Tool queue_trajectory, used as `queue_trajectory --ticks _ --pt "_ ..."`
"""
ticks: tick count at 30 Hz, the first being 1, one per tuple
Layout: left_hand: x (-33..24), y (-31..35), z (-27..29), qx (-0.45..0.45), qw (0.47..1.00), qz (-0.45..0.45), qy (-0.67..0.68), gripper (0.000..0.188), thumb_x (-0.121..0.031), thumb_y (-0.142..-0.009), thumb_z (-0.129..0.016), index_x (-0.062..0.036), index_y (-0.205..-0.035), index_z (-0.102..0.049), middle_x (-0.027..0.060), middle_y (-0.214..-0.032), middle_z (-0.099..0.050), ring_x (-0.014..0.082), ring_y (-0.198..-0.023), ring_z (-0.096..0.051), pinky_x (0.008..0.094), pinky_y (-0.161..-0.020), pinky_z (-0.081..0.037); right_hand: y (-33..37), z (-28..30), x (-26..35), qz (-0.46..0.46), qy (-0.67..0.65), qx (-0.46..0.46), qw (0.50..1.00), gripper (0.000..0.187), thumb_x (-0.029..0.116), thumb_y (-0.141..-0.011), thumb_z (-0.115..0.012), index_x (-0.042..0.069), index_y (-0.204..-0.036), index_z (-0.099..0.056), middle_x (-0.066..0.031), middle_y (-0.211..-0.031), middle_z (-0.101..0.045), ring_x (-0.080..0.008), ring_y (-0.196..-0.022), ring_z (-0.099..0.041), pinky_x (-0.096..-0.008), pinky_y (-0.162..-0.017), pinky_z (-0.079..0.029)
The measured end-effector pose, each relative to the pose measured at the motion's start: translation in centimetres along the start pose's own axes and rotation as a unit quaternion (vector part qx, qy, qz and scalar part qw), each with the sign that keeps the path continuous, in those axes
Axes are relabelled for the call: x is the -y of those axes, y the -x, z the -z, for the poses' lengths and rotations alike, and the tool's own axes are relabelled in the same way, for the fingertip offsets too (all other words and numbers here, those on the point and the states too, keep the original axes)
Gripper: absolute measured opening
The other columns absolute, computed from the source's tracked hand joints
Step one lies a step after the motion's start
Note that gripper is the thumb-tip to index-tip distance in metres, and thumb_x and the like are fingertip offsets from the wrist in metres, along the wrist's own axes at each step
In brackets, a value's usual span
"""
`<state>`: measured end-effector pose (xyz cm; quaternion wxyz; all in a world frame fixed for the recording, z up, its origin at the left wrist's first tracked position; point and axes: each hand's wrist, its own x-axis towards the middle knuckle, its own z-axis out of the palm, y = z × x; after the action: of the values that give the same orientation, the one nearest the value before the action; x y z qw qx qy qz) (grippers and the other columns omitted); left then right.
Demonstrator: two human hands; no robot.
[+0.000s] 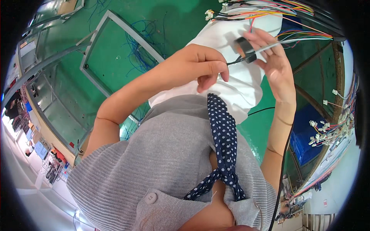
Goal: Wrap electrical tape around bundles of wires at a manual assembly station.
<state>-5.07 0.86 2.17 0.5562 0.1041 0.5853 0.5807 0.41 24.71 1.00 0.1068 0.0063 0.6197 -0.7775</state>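
My left hand [208, 67] is closed, thumb and fingers pinching the dark end of a wire bundle over my lap. From that pinch the thin black taped length [236, 61] runs toward my right hand [275, 63]. A roll of black tape [251, 57] with a brownish core sits at the fingertips of my right hand, the thumb and fingers loosely about its edge. Grey-white wires [296, 40] pass across the right fingers and lead off to the upper right. Motion slightly blurs the roll, and its exact contact with the wires is hard to make out.
Loose multicoloured wires with white connectors [210, 15] lie above my lap. More connector-ended wires [323, 133] hang at the right by a blue bin [306, 142]. A grey metal frame [94, 42] and tangled blue wires [142, 46] are on the green floor at left.
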Motion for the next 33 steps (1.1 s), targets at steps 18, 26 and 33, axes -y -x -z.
queue_trajectory --ticks 18,26,33 --pt "-0.6 -3.8 -1.2 0.061 0.991 0.038 0.109 0.028 -0.024 -0.091 -0.053 -0.0034 -0.074 -0.06 -0.0039 -0.055 -0.035 0.0083 -0.048 -0.032 0.0252 -0.046 -0.031 1.5 0.6 -1.5 0.025 0.238 -0.008 0.971 0.04 0.017 -0.077 -0.073 -0.002 -0.109 -0.06 -0.0046 -0.101 -0.059 -0.0127 -0.091 -0.056 -0.0243 -0.081 -0.043" --pt "0.9 -3.1 -4.0 -0.156 0.929 -0.24 -0.233 0.016 -0.014 -0.084 -0.06 0.0004 -0.077 -0.06 0.0111 -0.063 -0.054 0.0217 -0.054 -0.048 0.0328 -0.051 -0.039 3.2 -0.8 -2.0 -0.068 0.078 -0.163 0.981 0.031 0.011 -0.083 -0.065 0.0 -0.111 -0.057 -0.0064 -0.102 -0.058 -0.012 -0.086 -0.057 -0.0225 -0.076 -0.045" --pt "0.6 -2.4 -3.5 -0.122 0.963 -0.201 -0.129 0.016 -0.014 -0.086 -0.058 0.0 -0.081 -0.064 0.0092 -0.064 -0.057 0.0144 -0.052 -0.045 0.0278 -0.05 -0.037 1.1 -1.9 -2.1 0.06 0.079 -0.007 0.995 0.027 0.002 -0.079 -0.065 0.002 -0.105 -0.061 -0.007 -0.108 -0.052 -0.0184 -0.098 -0.052 -0.0316 -0.09 -0.042"
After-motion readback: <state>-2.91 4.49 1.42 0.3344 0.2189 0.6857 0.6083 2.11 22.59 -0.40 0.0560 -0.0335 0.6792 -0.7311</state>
